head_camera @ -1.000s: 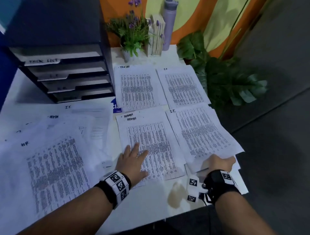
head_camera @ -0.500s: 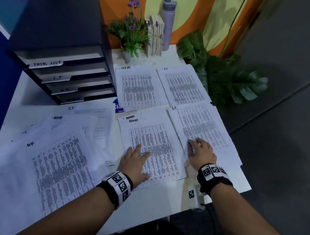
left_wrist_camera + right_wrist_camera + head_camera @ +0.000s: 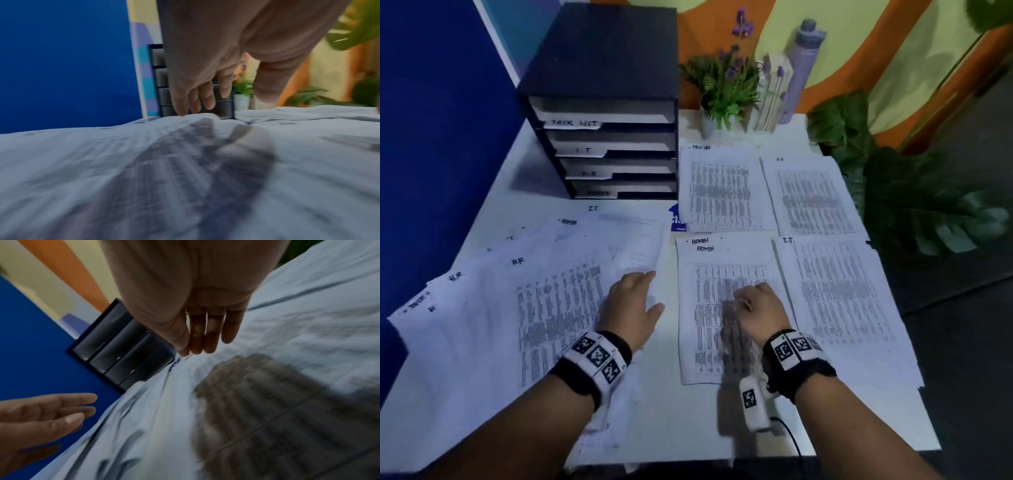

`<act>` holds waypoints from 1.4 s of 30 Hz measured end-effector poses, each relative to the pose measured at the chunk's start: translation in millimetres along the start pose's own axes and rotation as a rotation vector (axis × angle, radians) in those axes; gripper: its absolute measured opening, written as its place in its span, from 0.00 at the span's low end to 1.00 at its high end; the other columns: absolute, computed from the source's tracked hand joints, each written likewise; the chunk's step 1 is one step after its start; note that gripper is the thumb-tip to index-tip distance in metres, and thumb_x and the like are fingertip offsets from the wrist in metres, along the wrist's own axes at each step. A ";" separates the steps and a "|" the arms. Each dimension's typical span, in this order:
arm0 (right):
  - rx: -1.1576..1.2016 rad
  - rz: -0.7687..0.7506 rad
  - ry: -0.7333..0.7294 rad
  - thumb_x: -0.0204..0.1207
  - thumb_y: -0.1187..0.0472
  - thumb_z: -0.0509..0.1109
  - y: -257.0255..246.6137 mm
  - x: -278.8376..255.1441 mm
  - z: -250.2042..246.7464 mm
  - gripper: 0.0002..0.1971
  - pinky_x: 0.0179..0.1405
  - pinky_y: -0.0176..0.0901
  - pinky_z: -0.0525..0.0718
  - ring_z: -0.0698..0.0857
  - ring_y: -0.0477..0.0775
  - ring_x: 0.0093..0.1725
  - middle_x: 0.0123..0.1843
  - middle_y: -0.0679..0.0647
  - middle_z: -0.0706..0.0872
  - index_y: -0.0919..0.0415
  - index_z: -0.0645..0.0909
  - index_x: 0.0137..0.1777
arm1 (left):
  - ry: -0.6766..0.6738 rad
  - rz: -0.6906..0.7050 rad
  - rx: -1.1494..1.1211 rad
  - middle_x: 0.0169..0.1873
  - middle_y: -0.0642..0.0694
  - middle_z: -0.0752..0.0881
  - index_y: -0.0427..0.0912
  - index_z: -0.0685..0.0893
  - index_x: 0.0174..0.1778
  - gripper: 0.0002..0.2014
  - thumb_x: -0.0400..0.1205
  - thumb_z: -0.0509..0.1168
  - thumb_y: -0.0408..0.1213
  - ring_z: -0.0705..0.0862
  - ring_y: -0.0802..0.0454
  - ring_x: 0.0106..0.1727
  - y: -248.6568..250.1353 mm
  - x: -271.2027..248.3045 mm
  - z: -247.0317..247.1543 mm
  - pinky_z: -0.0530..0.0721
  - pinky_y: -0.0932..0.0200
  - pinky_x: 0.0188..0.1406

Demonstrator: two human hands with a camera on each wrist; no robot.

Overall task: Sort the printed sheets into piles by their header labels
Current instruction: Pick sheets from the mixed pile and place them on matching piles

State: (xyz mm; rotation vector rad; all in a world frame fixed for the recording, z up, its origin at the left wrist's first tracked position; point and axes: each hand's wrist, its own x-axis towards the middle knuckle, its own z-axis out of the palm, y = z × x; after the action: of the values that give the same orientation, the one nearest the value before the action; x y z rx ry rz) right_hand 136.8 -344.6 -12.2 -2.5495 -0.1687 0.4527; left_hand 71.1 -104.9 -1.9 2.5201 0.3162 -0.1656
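Four sorted piles lie on the right of the white table (image 3: 688, 421): TASK LIST (image 3: 724, 188), H.R. (image 3: 810, 195), ADMIN (image 3: 717, 308) and I.T. (image 3: 842, 301). A loose fan of unsorted sheets (image 3: 517, 308) covers the left side, with H.R. and ADMIN headers showing. My left hand (image 3: 633, 301) hovers flat and open over the right edge of that fan; its straight fingers (image 3: 197, 99) hang just above the paper. My right hand (image 3: 756, 308) is over the ADMIN pile, fingers (image 3: 207, 337) loosely extended and holding nothing.
A black drawer organiser (image 3: 606, 113) with labelled trays stands at the back left. A potted lavender plant (image 3: 722, 89), a wooden block and a purple bottle (image 3: 803, 65) stand at the back. Large green leaves (image 3: 914, 192) overhang the table's right edge. A blue wall is at the left.
My left hand left the ADMIN pile and moved left over the unsorted sheets. My right hand moved from the I.T. pile onto the ADMIN pile.
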 end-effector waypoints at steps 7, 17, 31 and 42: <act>0.146 -0.293 -0.158 0.76 0.68 0.69 -102.8 0.9 54.4 0.09 0.46 0.29 0.70 0.85 0.60 0.50 0.50 0.61 0.85 0.63 0.89 0.52 | 0.111 -0.564 0.221 0.85 0.39 0.52 0.44 0.55 0.85 0.36 0.84 0.59 0.53 0.53 0.39 0.84 -127.9 -27.7 -63.1 0.61 0.40 0.80; -0.028 -0.200 -0.226 0.75 0.57 0.70 -168.2 13.3 107.7 0.22 0.55 0.43 0.76 0.79 0.66 0.60 0.62 0.64 0.75 0.62 0.71 0.66 | -0.121 -0.593 0.117 0.85 0.40 0.38 0.48 0.45 0.86 0.55 0.71 0.63 0.73 0.43 0.41 0.86 -158.2 -80.8 -50.9 0.51 0.38 0.82; 0.424 0.258 -0.048 0.69 0.65 0.73 -107.5 16.9 89.4 0.10 0.34 0.61 0.87 0.81 0.57 0.30 0.30 0.61 0.80 0.62 0.74 0.32 | 0.012 -0.436 0.032 0.73 0.41 0.72 0.46 0.74 0.76 0.32 0.77 0.71 0.52 0.71 0.42 0.74 -178.8 -63.4 -62.7 0.70 0.46 0.76; 0.700 0.348 -0.056 0.77 0.68 0.72 -96.6 2.1 76.3 0.04 0.40 0.64 0.89 0.83 0.60 0.29 0.33 0.62 0.83 0.69 0.81 0.44 | 0.079 -0.566 -0.588 0.51 0.46 0.89 0.45 0.82 0.60 0.15 0.77 0.74 0.36 0.87 0.46 0.54 -172.2 -43.5 -46.1 0.84 0.44 0.62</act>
State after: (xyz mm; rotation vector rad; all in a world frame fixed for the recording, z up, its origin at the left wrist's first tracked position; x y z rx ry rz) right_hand 109.2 -225.0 -22.3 -1.8721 0.3620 0.5890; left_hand -13.6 50.8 -49.2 1.8086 0.9560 -0.1626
